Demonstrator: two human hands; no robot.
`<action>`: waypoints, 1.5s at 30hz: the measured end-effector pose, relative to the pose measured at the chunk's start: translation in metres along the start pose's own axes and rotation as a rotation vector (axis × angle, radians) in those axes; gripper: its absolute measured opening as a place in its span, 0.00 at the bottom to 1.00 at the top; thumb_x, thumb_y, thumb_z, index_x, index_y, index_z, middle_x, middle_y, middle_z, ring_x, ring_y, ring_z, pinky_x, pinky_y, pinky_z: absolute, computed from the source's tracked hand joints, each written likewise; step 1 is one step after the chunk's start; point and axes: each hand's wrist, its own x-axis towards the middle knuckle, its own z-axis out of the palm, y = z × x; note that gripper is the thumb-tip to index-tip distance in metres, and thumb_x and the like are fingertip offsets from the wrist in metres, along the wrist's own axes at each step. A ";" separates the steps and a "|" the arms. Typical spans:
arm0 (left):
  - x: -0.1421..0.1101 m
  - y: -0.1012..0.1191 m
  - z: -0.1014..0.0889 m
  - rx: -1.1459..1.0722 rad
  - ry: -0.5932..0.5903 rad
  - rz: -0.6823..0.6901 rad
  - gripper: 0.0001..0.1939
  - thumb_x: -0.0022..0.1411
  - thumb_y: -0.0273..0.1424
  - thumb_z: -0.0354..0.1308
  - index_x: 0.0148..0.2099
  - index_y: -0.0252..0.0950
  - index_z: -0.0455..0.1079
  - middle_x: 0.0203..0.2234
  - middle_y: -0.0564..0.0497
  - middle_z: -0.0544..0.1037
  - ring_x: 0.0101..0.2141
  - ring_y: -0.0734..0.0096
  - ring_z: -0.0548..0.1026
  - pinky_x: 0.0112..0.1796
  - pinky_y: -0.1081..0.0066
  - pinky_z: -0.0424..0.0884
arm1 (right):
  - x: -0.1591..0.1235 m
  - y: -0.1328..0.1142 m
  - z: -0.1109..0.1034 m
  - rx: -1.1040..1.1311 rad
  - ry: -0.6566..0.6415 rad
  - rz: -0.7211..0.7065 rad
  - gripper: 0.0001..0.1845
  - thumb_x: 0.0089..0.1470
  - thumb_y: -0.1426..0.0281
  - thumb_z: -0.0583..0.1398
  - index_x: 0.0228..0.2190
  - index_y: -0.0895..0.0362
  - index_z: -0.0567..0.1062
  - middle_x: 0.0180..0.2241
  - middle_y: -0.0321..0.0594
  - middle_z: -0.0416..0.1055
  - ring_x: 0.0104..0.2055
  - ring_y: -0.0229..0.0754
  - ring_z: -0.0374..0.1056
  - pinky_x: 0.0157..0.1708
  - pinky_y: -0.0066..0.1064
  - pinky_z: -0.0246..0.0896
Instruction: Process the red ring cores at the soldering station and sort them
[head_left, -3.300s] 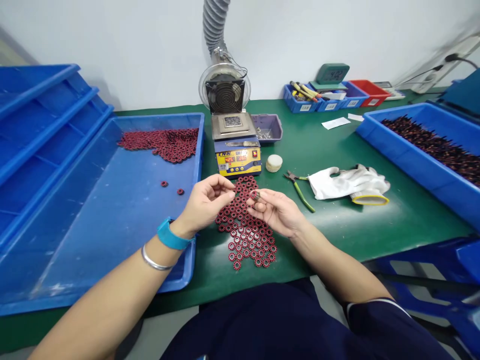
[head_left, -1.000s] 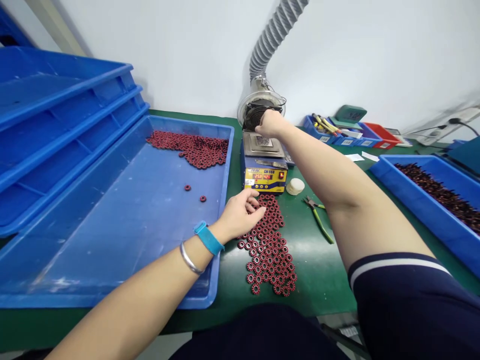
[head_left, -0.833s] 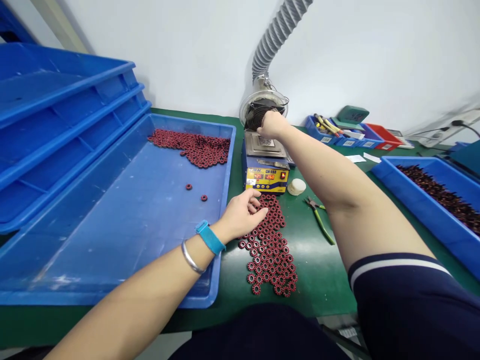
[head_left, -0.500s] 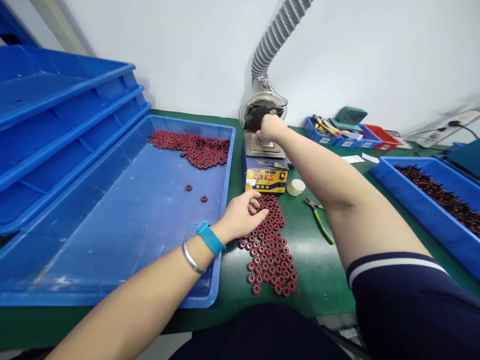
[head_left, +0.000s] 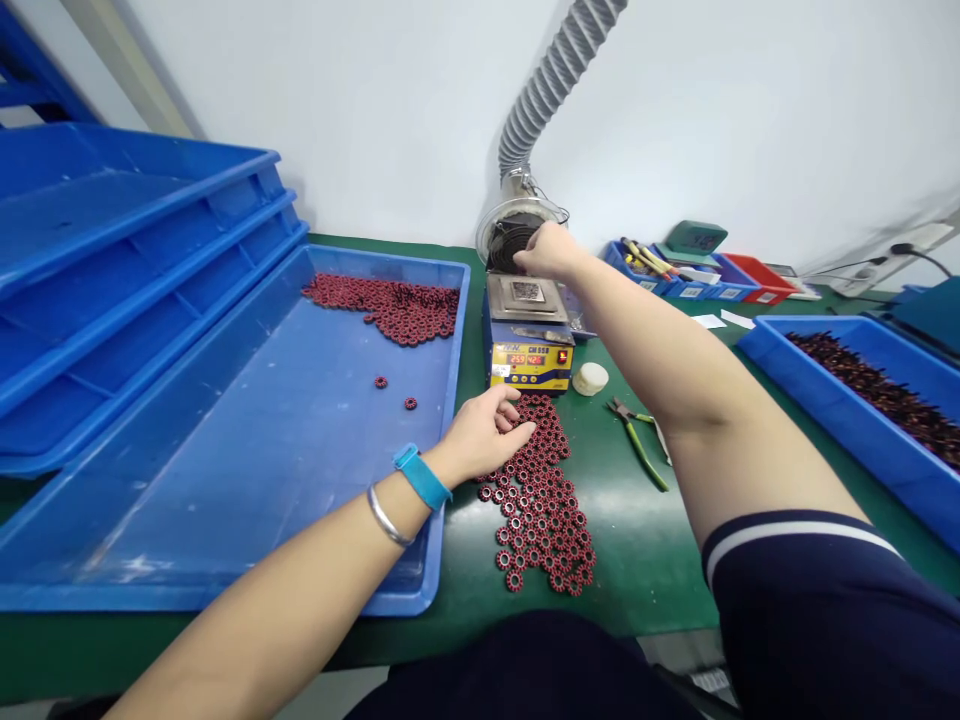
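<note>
My right hand (head_left: 551, 250) is raised above the back of a yellow-and-blue heating unit (head_left: 531, 367), in front of the round extraction hood (head_left: 491, 225). Its fingers are pinched together, and what they hold, if anything, is hidden. On the unit's metal top is a square opening with a speckled grey surface (head_left: 527, 291). My left hand (head_left: 484, 432) hovers or rests at the left edge of a spread of small red toothed ring cores (head_left: 541, 525) on the green table. Its thumb stands apart from loosely bent fingers, with nothing seen between them.
A large blue tray (head_left: 300, 440) at left carries more cores, beside stacked blue trays (head_left: 135, 220). Right of the unit are a round white pad (head_left: 590, 379) and green-handled pliers (head_left: 641, 450). Small bins (head_left: 690, 290) stand behind; another blue tray (head_left: 772, 355) of dark copper-coloured parts lies at far right.
My right hand has shifted slightly right and away from the metal top, uncovering more of the square opening. The unit's red digits have changed. My left hand stays nearly still.
</note>
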 end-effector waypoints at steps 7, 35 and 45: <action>0.000 0.001 0.000 -0.004 0.010 0.011 0.14 0.52 0.31 0.62 0.41 0.34 0.66 0.26 0.54 0.73 0.24 0.76 0.70 0.29 0.72 0.69 | -0.044 0.004 -0.022 0.697 -0.187 0.188 0.06 0.52 0.69 0.61 0.27 0.60 0.73 0.19 0.39 0.68 0.25 0.37 0.66 0.33 0.36 0.74; 0.001 0.011 -0.003 -0.104 0.018 -0.036 0.14 0.50 0.29 0.63 0.40 0.32 0.67 0.25 0.55 0.73 0.23 0.79 0.68 0.28 0.73 0.68 | -0.118 0.012 -0.019 1.198 -0.310 0.328 0.17 0.50 0.65 0.68 0.18 0.59 0.70 0.16 0.31 0.66 0.14 0.26 0.56 0.20 0.22 0.68; 0.002 0.018 -0.007 -0.533 0.126 -0.042 0.21 0.44 0.37 0.68 0.38 0.32 0.68 0.25 0.53 0.75 0.26 0.77 0.73 0.29 0.74 0.69 | -0.174 0.006 0.009 1.075 -0.071 -0.047 0.09 0.42 0.67 0.69 0.26 0.55 0.74 0.26 0.35 0.74 0.26 0.34 0.70 0.32 0.28 0.70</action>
